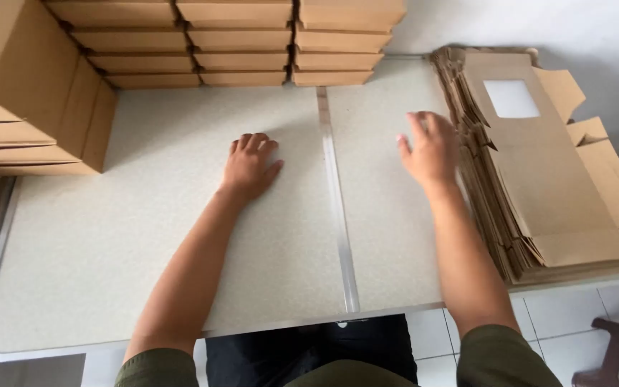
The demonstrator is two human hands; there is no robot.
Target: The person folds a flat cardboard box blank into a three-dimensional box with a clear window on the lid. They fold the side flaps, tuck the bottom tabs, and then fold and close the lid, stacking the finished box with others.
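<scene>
Left hand flat on the table, palm down, near the middle and just left of the metal seam. Fingers together, stretched out, holding nothing.

Right hand raised a little over the table, right of the seam, close to the right edge. Fingers spread and loosely open, slightly blurred, nothing gripped. Fingertips just beside the stack of flat boxes, at its left edge; contact cannot be told.

Stack of flat boxes along the right edge, brown cardboard, unfolded and lying flat, many sheets deep, running from the far right corner toward the near edge and hanging a little over the right side. Top sheet with a square pale window near its far end and loose flaps on the right.

Folded boxes along the far edge, brown, closed, stacked in three columns side by side, several high. Contents not visible.

More folded boxes at the far left corner, closed too, piled in a taller stack set at an angle. Contents hidden as well.

Below the near edge, dark trousers and white floor tiles; part of a brown stool at the lower right.
</scene>
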